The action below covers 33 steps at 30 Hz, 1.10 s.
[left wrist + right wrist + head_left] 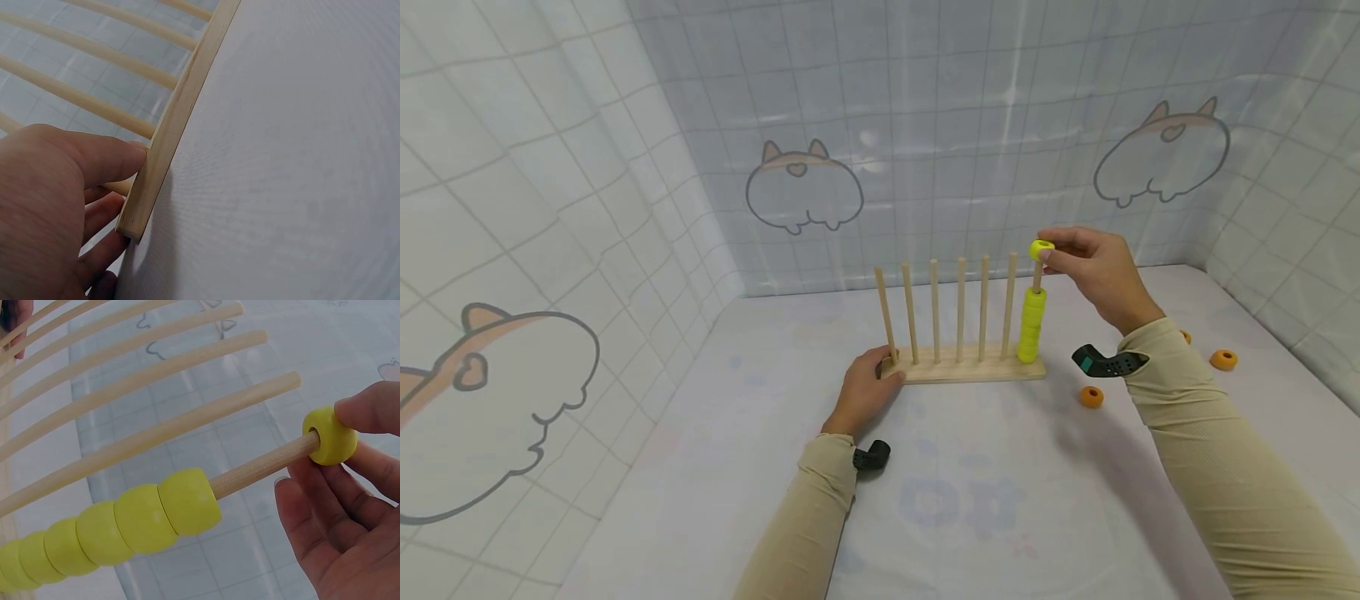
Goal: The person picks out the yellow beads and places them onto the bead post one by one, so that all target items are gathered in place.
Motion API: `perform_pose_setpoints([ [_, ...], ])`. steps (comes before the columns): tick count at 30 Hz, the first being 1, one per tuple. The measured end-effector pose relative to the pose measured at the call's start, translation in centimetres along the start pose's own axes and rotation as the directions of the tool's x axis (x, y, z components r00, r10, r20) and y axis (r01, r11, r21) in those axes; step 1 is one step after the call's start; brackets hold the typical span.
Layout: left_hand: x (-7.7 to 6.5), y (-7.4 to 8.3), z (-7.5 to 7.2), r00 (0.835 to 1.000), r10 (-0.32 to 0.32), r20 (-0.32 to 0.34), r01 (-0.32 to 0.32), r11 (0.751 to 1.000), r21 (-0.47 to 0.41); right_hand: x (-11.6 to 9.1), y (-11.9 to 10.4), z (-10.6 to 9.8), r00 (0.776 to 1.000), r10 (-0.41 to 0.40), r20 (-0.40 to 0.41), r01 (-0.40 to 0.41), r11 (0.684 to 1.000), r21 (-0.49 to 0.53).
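A wooden peg rack [970, 372] stands on the table, with a row of several upright pegs. My left hand [863, 390] grips the left end of its base, thumb on the front edge and fingers behind, as the left wrist view shows. Several yellow beads [1032, 327] are stacked on the rightmost peg. At that peg's top, my right hand [1093, 271] pinches another yellow bead [331, 436] between thumb and fingers. The peg's tip sits in this bead's hole, and a stretch of bare peg [262, 469] separates it from the stack. The other pegs carry no beads.
Orange beads lie on the table to the right: one [1092, 397] near the rack, another [1223, 359] farther right, and a third [1185, 337] partly hidden by the right sleeve. Behind the rack rises a tile-patterned backdrop [940, 167] with cartoon drawings.
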<state>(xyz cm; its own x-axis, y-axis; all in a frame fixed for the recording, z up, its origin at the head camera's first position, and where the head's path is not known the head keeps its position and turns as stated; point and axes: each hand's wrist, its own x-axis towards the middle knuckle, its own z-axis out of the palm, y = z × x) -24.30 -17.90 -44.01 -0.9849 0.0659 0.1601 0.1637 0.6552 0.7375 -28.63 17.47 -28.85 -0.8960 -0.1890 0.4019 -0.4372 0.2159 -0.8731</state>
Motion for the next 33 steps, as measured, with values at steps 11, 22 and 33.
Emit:
perform_pose_setpoints([
  [11,-0.05,-0.03,0.0,1.0,0.001,-0.006,-0.001,1.0,-0.004,-0.13,0.13,-0.17,1.0,0.012,0.004,-0.012,1.0,-0.008],
  [22,-0.15,0.26,-0.1,1.0,0.003,-0.01,-0.003,1.0,-0.023,-0.22,0.17,-0.64,1.0,0.025,0.0,-0.025,0.999,-0.023],
  [33,-0.02,0.04,-0.01,1.0,-0.001,-0.008,0.001,1.0,-0.018,-0.49,0.98,-0.6,0.999,0.045,-0.011,-0.045,0.996,-0.073],
])
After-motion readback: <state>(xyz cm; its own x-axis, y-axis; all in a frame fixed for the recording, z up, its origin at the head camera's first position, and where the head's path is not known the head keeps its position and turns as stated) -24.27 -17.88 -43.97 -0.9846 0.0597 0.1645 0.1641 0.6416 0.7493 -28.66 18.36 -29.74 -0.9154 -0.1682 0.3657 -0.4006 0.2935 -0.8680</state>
